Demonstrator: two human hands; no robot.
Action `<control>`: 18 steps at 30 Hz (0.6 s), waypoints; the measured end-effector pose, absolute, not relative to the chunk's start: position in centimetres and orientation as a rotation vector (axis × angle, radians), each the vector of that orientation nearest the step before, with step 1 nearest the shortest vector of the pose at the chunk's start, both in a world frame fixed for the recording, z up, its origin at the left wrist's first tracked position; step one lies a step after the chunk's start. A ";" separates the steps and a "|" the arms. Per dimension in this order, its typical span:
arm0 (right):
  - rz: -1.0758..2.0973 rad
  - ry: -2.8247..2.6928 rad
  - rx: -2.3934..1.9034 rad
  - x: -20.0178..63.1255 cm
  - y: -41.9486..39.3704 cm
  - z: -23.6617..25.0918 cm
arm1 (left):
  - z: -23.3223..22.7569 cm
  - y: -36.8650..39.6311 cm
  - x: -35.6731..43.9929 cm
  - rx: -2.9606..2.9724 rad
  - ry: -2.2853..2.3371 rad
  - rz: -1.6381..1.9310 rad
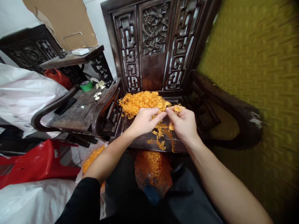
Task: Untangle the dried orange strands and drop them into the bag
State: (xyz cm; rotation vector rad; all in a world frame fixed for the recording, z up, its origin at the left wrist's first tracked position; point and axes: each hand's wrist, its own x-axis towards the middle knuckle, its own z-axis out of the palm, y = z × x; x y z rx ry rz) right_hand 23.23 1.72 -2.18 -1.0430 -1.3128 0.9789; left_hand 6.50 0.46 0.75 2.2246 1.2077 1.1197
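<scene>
Both hands are meeting in the middle, right over the front of the dark carved wooden chair seat (140, 141). The left hand (143, 120) is curling its fingers and pinching a small clump of orange strands (161, 130) between thumb and first finger. The right hand (183, 123) is pinching the same clump from the other side, so the two thumbs are pointing at each other and almost touching. Loose threads are hanging down from the pinch, with their long way running straight down toward the seat edge.

The big pile of orange strands (140, 102) is sitting on the seat just behind the hands, nearer the carved chair back (154, 46). It is lying a bit to the left, so the left hand is the closer one to it, and its knuckles are touching the pile's front edge. The right hand is only reaching the pile's right tip.

Below the hands, between the person's knees, a clear bag (153, 174) is holding more orange strands, though it is dim down there and I am not sure how full it is. Another bag of orange strands (92, 158) is lying by the left arm. A red plastic stool (35, 161) is standing off to the left.
</scene>
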 end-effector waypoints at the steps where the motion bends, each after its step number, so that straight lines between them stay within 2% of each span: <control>1: 0.980 -1.225 -1.050 23.6 2.4 -2.4 | 1.0 0.1 6.5 2.283 1.146 1.139; 6: 1.119 -0.817 -0.995 26.5 5.3 -3.3 | 2.2 -0.7 5.4 2.158 1.015 1.288; 12: 1.192 -1.151 -0.973 25.4 3.5 -3.0 | -0.4 2.7 4.6 1.662 1.104 1.288; 18: 1.231 -1.306 -1.010 23.3 2.1 -2.5 | 0.4 2.8 4.9 1.955 1.259 1.350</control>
